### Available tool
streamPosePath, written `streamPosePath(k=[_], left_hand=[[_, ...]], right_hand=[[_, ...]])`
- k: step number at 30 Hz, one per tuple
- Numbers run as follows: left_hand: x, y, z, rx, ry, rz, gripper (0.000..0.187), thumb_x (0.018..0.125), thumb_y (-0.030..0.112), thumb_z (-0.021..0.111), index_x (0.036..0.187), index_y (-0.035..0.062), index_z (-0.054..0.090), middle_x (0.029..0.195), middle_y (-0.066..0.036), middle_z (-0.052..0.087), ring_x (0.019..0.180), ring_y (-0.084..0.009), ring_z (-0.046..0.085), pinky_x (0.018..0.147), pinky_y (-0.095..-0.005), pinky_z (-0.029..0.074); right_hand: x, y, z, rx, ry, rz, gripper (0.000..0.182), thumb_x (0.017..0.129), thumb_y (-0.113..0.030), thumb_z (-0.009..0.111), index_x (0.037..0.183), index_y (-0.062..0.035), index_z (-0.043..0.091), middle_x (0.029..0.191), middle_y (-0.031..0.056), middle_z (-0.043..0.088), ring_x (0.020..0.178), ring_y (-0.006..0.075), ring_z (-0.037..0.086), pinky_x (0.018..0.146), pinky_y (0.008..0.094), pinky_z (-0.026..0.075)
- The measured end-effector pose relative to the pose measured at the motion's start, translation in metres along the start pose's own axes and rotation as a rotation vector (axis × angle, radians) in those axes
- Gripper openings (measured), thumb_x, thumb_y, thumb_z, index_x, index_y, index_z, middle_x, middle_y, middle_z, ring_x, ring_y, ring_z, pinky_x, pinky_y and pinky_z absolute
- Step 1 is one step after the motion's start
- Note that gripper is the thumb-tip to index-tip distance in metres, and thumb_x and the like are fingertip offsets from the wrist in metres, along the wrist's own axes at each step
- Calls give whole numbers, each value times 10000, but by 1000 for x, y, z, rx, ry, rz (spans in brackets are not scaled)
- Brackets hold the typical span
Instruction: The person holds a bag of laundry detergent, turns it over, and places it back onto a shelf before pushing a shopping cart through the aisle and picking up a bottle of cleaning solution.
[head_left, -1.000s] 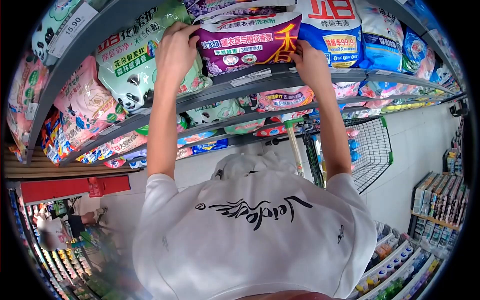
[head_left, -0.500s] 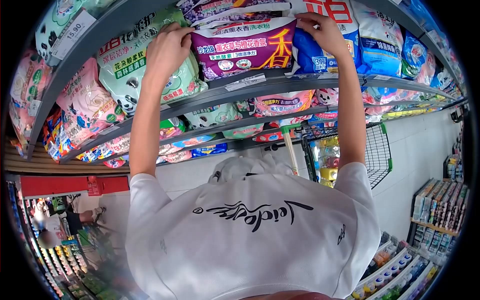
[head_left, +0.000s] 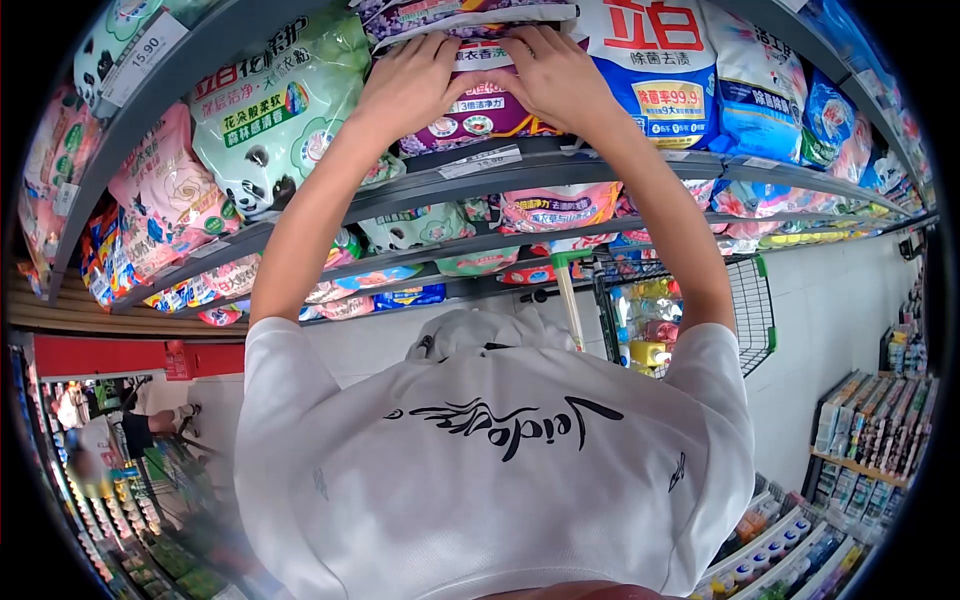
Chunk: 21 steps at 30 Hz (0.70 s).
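Note:
A purple bag of laundry powder [head_left: 470,122] with a white top band lies on the shelf. My left hand [head_left: 412,85] rests on its left half, fingers stretched out over the front. On the right half lies my right hand [head_left: 555,82], its fingers also spread flat. Both hands press against the bag, thumbs close together, and cover much of its print. A green laundry powder bag [head_left: 285,110] with a panda is to the left, a blue and white one [head_left: 655,75] to the right. Another purple bag [head_left: 450,20] is behind.
The shelf edge [head_left: 400,185] carries a price tag [head_left: 480,162] below the bag. Lower shelves hold more detergent bags [head_left: 560,205]. A wire shopping cart [head_left: 745,310] with bottles stands at the right. Another person [head_left: 150,430] is far off at the left.
Both hands have moved inward from the bag's two ends to the middle of its front. The blue and white bag's print is now uncovered.

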<state>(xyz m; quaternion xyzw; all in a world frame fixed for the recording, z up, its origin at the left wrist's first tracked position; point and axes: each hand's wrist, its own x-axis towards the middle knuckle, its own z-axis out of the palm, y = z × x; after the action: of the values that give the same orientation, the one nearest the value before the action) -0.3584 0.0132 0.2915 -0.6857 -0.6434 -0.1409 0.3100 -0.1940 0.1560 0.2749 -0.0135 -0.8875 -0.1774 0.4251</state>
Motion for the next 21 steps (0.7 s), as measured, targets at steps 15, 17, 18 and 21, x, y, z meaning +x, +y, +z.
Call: streamPosePath(k=[15,17,18,21], left_hand=[[1,-7,16,24,18,-117,628,885,568,496,968,-44,609,779,-223,662,788,-373,659,733,-434,531],[2,-12,21,15,66,-97,659,871,606,483,934,-34,630,704,-230,649,700,-379,661,652,-450,540],[3,-13,20,16,60,-100,656,869,608,484,932,-28,634,700,-232,647,689,-377,661,643,-451,540],[8,-14,17,28,22,-93,585,863,580,517,930,12,641,669,-211,637,643,-382,646,593,-456,531]], right_hand=[[15,8,6,27,18,126,527,849,-488,567,941,28,627,857,214,637,817,354,624,786,441,465],[15,11,10,54,16,127,505,849,-468,571,900,32,624,821,215,637,760,354,627,720,426,484],[15,14,12,73,24,112,501,848,-465,574,890,31,624,814,215,636,748,353,627,704,424,487],[17,19,13,74,69,72,489,840,-461,582,864,26,623,794,211,633,723,344,628,669,420,494]])
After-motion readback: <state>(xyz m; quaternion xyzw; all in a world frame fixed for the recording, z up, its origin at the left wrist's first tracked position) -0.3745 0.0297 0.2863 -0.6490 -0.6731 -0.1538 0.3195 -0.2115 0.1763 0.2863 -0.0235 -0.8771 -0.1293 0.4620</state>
